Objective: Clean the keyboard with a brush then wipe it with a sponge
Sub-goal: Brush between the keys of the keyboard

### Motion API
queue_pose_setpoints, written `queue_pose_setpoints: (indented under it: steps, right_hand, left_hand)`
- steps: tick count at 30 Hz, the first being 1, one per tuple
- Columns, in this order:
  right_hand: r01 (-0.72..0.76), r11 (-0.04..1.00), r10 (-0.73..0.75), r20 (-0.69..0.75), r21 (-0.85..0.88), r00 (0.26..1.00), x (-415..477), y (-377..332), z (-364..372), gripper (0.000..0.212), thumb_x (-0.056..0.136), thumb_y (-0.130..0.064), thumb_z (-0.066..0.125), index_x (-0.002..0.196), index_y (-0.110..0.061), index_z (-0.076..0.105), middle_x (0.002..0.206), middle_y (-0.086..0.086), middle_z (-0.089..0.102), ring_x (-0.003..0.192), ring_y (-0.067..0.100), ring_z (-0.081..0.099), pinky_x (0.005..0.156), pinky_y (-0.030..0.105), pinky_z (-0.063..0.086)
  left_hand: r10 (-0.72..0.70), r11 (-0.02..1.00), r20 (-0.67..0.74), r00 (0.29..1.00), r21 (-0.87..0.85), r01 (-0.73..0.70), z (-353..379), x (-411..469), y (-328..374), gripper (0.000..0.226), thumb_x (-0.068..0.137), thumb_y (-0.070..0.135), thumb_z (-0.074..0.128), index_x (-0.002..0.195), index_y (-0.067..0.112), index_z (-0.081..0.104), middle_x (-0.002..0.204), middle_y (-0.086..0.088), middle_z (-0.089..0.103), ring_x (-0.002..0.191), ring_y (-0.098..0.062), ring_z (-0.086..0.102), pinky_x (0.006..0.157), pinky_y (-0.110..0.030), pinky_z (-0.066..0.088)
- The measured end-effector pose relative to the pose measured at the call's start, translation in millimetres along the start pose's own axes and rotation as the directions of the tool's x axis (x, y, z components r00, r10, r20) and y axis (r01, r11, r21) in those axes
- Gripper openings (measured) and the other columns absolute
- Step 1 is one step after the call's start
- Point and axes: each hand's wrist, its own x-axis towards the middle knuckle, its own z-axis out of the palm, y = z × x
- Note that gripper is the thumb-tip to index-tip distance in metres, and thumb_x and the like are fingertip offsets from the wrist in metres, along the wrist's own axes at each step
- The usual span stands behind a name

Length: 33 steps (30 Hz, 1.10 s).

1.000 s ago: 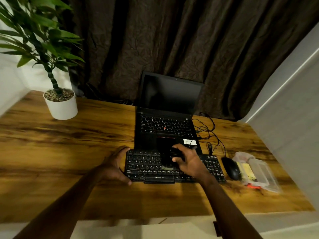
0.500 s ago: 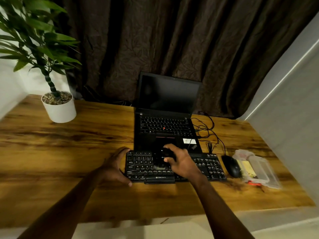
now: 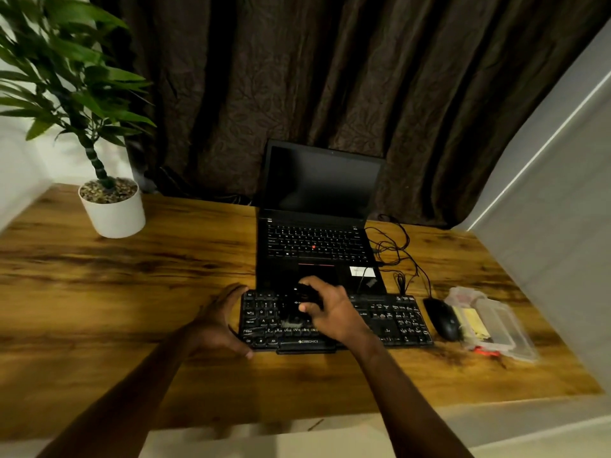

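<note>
Wooden desk, dark pleated curtain behind, pale wall on the R. Potted plant at far L corner of desk.

Open laptop sits mid-desk, screen dark. Just in front of it, touching or nearly so, lies the black keyboard. Its long axis runs L-R, approx parallel w/ the desk's near edge; logo strip faces the person.

L hand clasps the keyboard's L end: fingers curve round the far corner, thumb hooks the near corner.

R hand is over the keyboard's L-centre, fingers wrapped round a dark brush. Brush long axis runs far-to-near, crosswise to the keyboard, leaning a bit L. Handle end is up and away toward the laptop; pale bristle end points down and toward the person, onto the letter rows just above the space bar. Bristles look to be touching keys, but blur makes exact contact hard to tell.

R of keyboard: black mouse just beside it, cable looped back beside the laptop. Next to the mouse a clear plastic case w/ a yellow item inside, too blurred to ID.
</note>
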Motion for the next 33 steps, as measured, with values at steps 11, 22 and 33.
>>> queue_pose_setpoints:
  steps: [11, 22, 33]
  right_hand:
    - [-0.006, 1.000, 0.007, 0.014, -0.023, 1.000, 10, 0, 12, 0.046, 0.093, -0.028, 0.067, 0.127, -0.053, 0.048, 0.121, 0.009, 0.056, 0.093, 0.023, 0.066, 0.079, 0.043, 0.063]
    - [-0.079, 0.994, 0.082, 0.029, -0.077, 0.996, -2, 9, -18, 0.046, 0.095, -0.029, 0.067, 0.127, -0.056, 0.047, 0.119, 0.004, 0.048, 0.088, 0.014, 0.060, 0.080, 0.040, 0.062]
    - [0.024, 1.000, -0.025, 0.077, 0.008, 0.997, 20, -26, 33, 0.045, 0.091, -0.033, 0.066, 0.117, -0.064, 0.046, 0.120, 0.008, 0.057, 0.095, 0.025, 0.066, 0.076, 0.045, 0.064]
  left_hand:
    - [0.039, 0.998, 0.007, 0.999, -0.047, -0.038, 0, 0, -4, 0.167, 0.014, 0.086, 0.077, 0.159, 0.039, 0.008, 0.167, 0.015, -0.002, 0.153, -0.016, 0.005, 0.125, -0.047, 0.017]
    - [0.044, 0.999, 0.012, 0.999, -0.034, -0.043, -2, -2, 0, 0.164, 0.018, 0.085, 0.078, 0.159, 0.039, 0.007, 0.166, 0.017, -0.005, 0.153, -0.015, 0.005, 0.124, -0.045, 0.013]
    - [0.045, 0.999, 0.004, 0.999, -0.020, -0.045, -1, -2, 2, 0.167, 0.015, 0.086, 0.072, 0.160, 0.034, 0.008, 0.167, 0.012, -0.003, 0.152, -0.016, 0.004, 0.121, -0.036, 0.009]
